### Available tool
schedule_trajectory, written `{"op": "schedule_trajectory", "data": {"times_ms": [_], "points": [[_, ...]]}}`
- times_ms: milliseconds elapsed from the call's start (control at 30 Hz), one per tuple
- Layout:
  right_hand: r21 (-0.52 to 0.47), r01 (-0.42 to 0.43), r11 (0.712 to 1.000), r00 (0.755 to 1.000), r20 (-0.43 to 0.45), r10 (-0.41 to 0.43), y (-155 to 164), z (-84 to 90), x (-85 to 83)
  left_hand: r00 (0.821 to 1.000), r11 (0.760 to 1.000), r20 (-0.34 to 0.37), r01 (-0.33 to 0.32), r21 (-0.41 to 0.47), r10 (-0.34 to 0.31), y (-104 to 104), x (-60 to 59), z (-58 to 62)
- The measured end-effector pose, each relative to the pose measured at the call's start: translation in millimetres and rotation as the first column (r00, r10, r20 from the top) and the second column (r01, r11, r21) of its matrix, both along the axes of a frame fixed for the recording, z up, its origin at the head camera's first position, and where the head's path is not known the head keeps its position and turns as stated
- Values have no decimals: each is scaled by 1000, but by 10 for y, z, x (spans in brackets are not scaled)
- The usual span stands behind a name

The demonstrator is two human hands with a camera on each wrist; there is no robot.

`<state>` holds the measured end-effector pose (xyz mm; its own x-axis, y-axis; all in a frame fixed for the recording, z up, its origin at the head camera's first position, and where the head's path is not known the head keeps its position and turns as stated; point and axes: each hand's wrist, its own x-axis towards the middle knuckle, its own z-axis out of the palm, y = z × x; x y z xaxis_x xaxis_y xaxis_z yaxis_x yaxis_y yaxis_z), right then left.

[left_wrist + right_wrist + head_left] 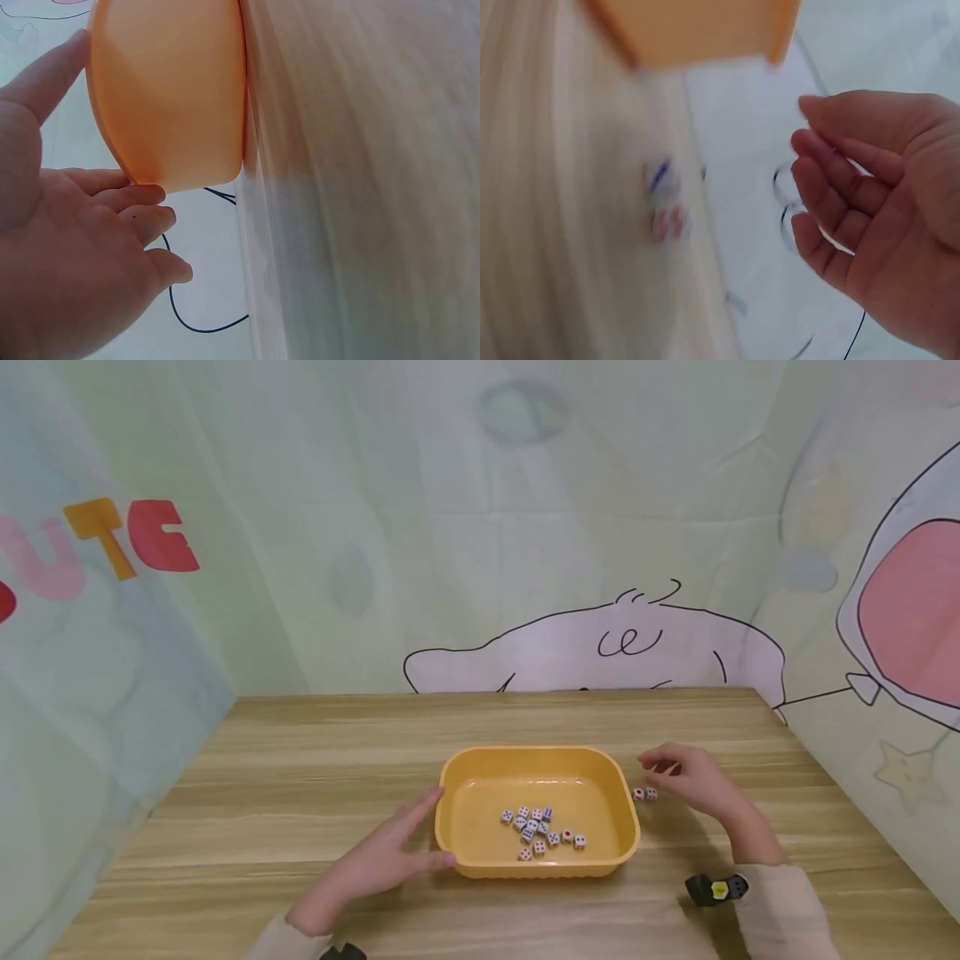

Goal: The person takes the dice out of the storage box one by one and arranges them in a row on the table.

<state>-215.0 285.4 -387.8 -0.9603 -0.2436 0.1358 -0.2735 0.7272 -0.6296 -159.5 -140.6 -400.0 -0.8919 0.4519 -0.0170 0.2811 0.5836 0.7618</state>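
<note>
An orange-yellow plastic tray (537, 870) stands on the table with several white dice (532, 827) gathered toward its near side. Thumb and fingers of my left hand (386, 852) touch the tray's left end, spread along its rim; the left wrist view shows the fingers against the tray wall (169, 97). Just beyond the tray's right end, my right hand (693, 781) is raised over two dice (645, 794) on the table. In the right wrist view its fingers (821, 187) are loosely bent with nothing between them, and the two dice (666, 201) lie apart from the hand.
The wood-grain table (322, 760) reaches back to a printed cloth (450, 568) that hangs behind it and along both sides. A black strap device (716, 889) sits on the right wrist.
</note>
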Motion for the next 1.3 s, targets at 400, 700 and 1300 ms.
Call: {"op": "schedule_trajectory", "data": {"times_ms": [400,700,1300], "points": [[-109,-248,963,967,39,253,-678,152,23,1000,1000,2,-2,3,2,-10,-16,17],[-78,-371,926,908,180,379,-949,45,-108,1000,1000,12,-10,9,10,14,2,14],[-31,-407,913,854,342,392,-1123,-102,-238,999,999,22,-40,-6,40,0,21,2]]}}
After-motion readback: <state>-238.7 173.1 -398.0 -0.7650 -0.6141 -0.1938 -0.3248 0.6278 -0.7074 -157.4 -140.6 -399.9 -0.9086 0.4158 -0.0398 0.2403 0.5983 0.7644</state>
